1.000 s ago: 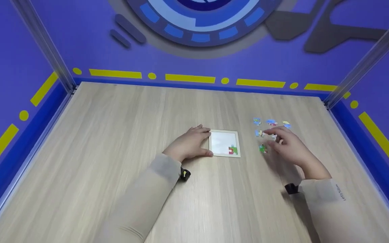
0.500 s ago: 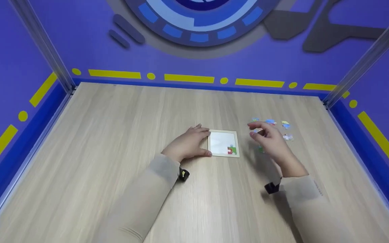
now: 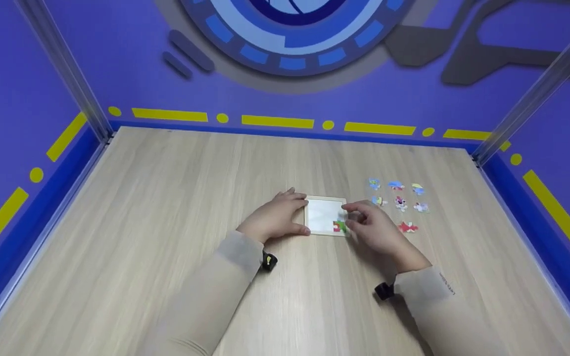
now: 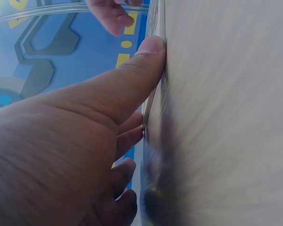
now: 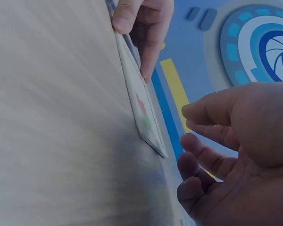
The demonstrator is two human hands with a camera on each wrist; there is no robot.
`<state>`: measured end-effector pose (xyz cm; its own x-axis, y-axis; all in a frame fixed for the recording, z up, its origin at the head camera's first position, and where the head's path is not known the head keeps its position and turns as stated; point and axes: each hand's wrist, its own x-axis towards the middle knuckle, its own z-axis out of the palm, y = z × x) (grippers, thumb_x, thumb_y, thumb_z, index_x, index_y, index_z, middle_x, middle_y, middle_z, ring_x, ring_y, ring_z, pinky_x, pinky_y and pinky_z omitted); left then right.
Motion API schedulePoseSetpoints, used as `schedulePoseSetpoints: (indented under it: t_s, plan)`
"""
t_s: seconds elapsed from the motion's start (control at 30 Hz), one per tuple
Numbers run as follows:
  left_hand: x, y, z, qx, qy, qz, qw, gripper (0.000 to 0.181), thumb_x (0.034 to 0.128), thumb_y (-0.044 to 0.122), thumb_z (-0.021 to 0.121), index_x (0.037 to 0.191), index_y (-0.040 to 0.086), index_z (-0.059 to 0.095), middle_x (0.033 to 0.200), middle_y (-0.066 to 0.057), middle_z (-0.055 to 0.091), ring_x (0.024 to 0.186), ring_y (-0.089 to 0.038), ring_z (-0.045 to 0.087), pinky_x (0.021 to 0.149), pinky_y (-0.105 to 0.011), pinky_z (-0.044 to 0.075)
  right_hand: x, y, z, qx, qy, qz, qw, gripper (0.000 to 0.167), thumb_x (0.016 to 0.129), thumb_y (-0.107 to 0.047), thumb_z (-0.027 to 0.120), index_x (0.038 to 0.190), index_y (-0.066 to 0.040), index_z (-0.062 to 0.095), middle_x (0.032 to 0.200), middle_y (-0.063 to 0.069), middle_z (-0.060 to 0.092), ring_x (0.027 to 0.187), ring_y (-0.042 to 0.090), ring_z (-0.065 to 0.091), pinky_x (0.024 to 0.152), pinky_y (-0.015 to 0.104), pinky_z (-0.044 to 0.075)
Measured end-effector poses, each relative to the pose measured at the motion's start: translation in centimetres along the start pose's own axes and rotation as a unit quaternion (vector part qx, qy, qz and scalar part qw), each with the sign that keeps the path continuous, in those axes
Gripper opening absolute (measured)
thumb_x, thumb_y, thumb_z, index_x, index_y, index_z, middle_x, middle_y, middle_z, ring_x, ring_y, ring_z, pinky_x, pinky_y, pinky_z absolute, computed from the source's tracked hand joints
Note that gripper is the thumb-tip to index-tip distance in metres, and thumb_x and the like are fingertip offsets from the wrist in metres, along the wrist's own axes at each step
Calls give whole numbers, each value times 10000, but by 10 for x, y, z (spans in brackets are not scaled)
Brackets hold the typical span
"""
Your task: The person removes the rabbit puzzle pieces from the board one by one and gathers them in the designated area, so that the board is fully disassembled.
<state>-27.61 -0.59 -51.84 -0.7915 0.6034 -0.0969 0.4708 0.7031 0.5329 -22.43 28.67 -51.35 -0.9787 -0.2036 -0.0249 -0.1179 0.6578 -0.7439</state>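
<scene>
In the head view, a square puzzle tray (image 3: 324,200) with a white base and pale rim lies on the table. Red-and-green jigsaw pieces (image 3: 339,227) sit in its near right corner. My left hand (image 3: 276,217) grips the tray along its left edge, thumb at the near corner and fingertips at the far one. Beside the tray's right rim is my right hand (image 3: 375,231), loosely curled, thumb and forefinger apart. Nothing shows between these fingers (image 5: 205,113) in the right wrist view; the fingertips are clear of the tray there.
Several loose jigsaw pieces (image 3: 401,203) lie to the right of the tray, spaced apart. A red piece (image 3: 407,227) lies just right of my right hand. Blue walls (image 3: 285,99) close off the wooden table (image 3: 191,198) at the back and both sides.
My right hand has moved left from the loose pieces to the tray's right rim. The left hand keeps its place on the tray.
</scene>
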Motion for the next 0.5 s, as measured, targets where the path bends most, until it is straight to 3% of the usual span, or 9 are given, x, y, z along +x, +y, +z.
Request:
schedulePoseSetpoints:
  t_s: [0.13, 0.2, 0.33, 0.43, 0.5]
  plan:
    - [1, -1, 1, 32, 3, 34, 10000, 864, 980, 457, 883, 1671, 63, 547, 1826, -99, 433, 1778, -355, 236, 1499, -479, 132, 1, 0, 5, -169, -94, -72, 9998, 411, 1086, -81, 708, 1486, 9, 703, 1514, 231, 608, 1031, 223, 593, 779, 199, 499]
    - [1, -1, 1, 28, 0, 29, 10000, 864, 980, 459, 883, 1671, 63, 548, 1826, -98, 433, 1779, -353, 233, 1499, -478, 134, 1, 1, 8, -309, -90, -122, 9994, 420, 1079, -65, 707, 1489, 27, 699, 1531, 241, 592, 1070, 238, 611, 832, 223, 513]
    - [0, -1, 1, -4, -33, -57, 10000, 860, 984, 465, 880, 1679, 84, 545, 1833, -73, 426, 1786, -331, 218, 1494, -481, 167, 1, 2, 12, -727, -70, -134, 9972, 420, 1083, -73, 702, 1488, 35, 702, 1546, 240, 588, 1240, 339, 653, 1039, 407, 588]
    - [0, 0, 1, -9, -45, -136, 9999, 857, 987, 469, 879, 1685, 104, 543, 1839, -49, 420, 1789, -313, 209, 1489, -480, 193, 1, 3, 13, -927, -99, -126, 9956, 416, 1092, -91, 693, 1491, 25, 706, 1557, 236, 589, 1390, 412, 633, 1192, 586, 564]
    - [-1, 1, 1, -3, -49, -164, 9999, 855, 987, 468, 879, 1686, 108, 542, 1840, -43, 419, 1790, -307, 206, 1490, -479, 191, 1, 3, 14, -978, -107, -106, 9951, 415, 1094, -86, 688, 1495, 16, 708, 1558, 231, 588, 1441, 434, 613, 1235, 640, 537]
